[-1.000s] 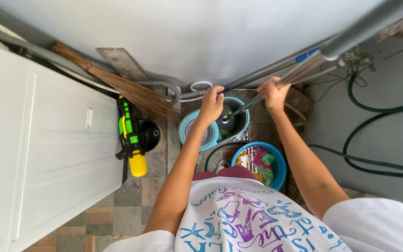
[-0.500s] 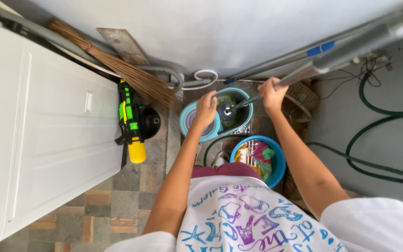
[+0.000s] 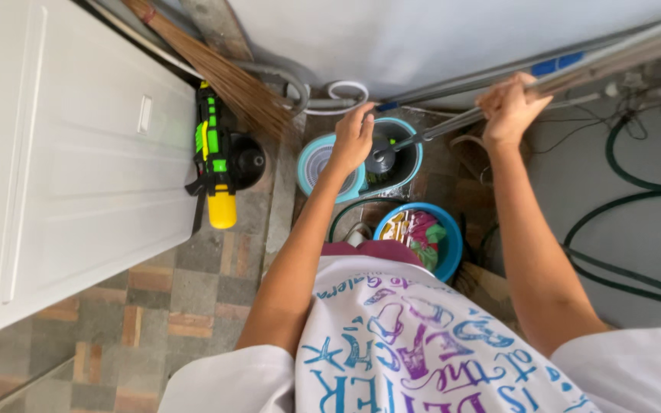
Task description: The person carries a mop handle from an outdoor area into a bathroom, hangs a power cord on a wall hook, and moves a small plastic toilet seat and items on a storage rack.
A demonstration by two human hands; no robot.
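Our right hand (image 3: 508, 109) wrapped its fingers around the stiff, light metal mop pole (image 3: 575, 75) while our left hand (image 3: 353, 140), fingers curled, rested on the teal spin bucket (image 3: 317, 162) at the far wall.

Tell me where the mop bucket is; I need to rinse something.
The mop bucket stands on the floor by the wall, under the left hand, just beyond the blue basin.
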